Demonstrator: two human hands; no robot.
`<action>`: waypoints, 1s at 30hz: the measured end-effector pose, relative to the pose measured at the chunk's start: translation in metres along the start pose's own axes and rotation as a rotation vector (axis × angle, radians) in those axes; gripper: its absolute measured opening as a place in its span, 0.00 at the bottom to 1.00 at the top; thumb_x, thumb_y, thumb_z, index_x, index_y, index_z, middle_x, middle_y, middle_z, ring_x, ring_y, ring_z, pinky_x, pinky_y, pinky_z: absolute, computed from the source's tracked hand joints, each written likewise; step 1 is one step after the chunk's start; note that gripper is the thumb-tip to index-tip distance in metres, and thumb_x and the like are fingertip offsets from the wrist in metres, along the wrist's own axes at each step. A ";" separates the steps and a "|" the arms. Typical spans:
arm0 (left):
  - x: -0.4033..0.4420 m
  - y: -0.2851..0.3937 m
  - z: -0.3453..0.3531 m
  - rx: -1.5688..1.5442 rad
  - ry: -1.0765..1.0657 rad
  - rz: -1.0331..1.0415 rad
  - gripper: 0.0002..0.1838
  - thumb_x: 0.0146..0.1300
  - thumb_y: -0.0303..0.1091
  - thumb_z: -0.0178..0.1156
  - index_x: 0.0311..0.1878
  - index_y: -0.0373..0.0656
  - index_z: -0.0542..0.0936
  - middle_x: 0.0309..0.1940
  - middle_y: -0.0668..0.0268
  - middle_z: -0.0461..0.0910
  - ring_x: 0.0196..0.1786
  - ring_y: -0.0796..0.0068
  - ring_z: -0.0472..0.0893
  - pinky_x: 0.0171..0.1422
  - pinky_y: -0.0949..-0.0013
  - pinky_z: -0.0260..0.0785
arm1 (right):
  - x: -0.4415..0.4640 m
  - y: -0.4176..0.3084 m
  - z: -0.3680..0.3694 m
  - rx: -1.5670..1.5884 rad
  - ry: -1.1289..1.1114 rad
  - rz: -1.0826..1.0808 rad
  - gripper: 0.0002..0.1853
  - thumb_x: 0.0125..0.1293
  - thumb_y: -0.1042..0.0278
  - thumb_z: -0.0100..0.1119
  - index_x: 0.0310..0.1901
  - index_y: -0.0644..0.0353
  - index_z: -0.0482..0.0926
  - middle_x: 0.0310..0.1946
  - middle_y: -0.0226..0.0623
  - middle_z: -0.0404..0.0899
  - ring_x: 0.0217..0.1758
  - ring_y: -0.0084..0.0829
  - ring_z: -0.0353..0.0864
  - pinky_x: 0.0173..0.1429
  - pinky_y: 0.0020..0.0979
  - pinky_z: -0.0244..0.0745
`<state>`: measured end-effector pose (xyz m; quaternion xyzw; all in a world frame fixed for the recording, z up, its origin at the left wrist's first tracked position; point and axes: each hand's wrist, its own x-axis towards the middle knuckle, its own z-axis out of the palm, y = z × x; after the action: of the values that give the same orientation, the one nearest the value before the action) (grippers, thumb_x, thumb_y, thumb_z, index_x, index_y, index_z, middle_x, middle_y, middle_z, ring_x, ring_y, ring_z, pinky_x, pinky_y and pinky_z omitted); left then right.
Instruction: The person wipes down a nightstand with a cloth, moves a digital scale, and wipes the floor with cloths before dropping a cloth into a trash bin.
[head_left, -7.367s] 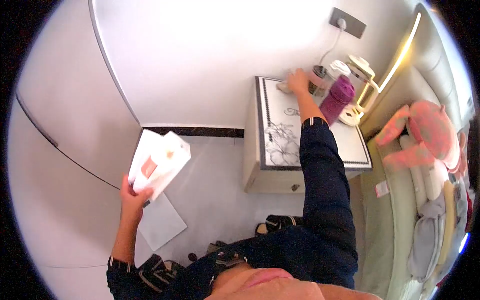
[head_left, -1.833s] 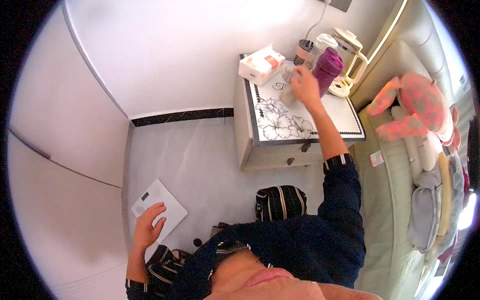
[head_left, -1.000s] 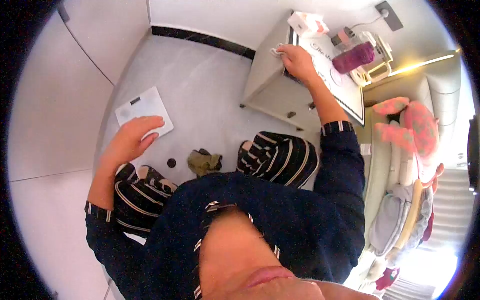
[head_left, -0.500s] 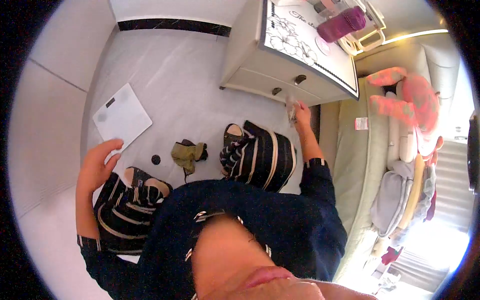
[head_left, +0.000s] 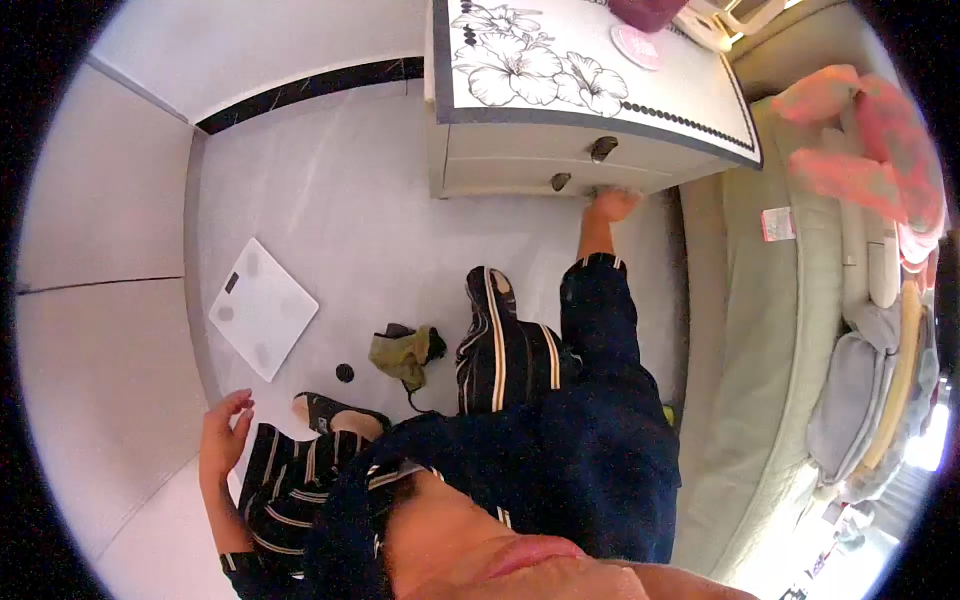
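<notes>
My left hand hangs over the floor at the left, fingers apart and holding nothing. It is nearest to a white bathroom scale lying flat on the floor. My right hand reaches forward to the bottom front of a cream drawer cabinet, close under its lower drawer knob. Its fingers are bent and partly hidden, and I cannot make out what is in them. Between my feet lies a crumpled olive-green and black cloth item. A small round black object is beside it.
A pale green sofa runs along the right, with a pink patterned garment or soft toy and grey cloth on it. A purple bottle and a pink round item are on the cabinet top. A pale wall panel stands at the left.
My right hand, which held a small crumpled translucent thing, has moved to the cabinet's bottom edge. My left hand has drawn back from the scale. The view has shifted as I lean forward.
</notes>
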<state>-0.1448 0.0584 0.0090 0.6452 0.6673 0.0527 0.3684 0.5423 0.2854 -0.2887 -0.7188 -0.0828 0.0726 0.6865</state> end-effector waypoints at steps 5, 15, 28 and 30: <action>0.012 0.006 0.002 -0.065 -0.072 -0.081 0.17 0.59 0.23 0.58 0.53 0.38 0.76 0.42 0.58 0.82 0.44 0.68 0.81 0.51 0.66 0.71 | -0.031 0.070 0.022 -0.190 -0.026 -0.208 0.25 0.70 0.63 0.42 0.66 0.65 0.60 0.62 0.45 0.65 0.59 0.41 0.69 0.61 0.34 0.64; 0.017 0.040 -0.004 -0.047 -0.113 0.011 0.18 0.59 0.24 0.59 0.54 0.39 0.75 0.44 0.59 0.81 0.46 0.68 0.79 0.53 0.67 0.70 | -0.309 0.001 0.056 -0.290 -0.486 -0.059 0.36 0.61 0.70 0.53 0.67 0.71 0.48 0.67 0.52 0.52 0.71 0.41 0.52 0.72 0.34 0.47; 0.029 0.055 -0.011 0.037 -0.018 0.240 0.19 0.58 0.22 0.58 0.54 0.38 0.75 0.42 0.57 0.82 0.44 0.65 0.81 0.51 0.66 0.71 | -0.166 -0.058 -0.022 0.422 -0.877 0.669 0.17 0.58 0.80 0.51 0.50 0.63 0.70 0.42 0.42 0.77 0.44 0.38 0.80 0.40 0.42 0.80; 0.030 0.051 -0.012 0.000 -0.011 0.252 0.17 0.59 0.22 0.57 0.53 0.37 0.76 0.42 0.57 0.82 0.45 0.68 0.81 0.52 0.67 0.71 | -0.105 -0.061 -0.054 0.356 -0.648 0.428 0.18 0.59 0.79 0.51 0.53 0.61 0.70 0.44 0.40 0.76 0.46 0.36 0.78 0.39 0.40 0.80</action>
<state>-0.1066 0.0980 0.0326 0.7241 0.5790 0.0949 0.3624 0.4503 0.2129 -0.2265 -0.5302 -0.1292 0.4486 0.7078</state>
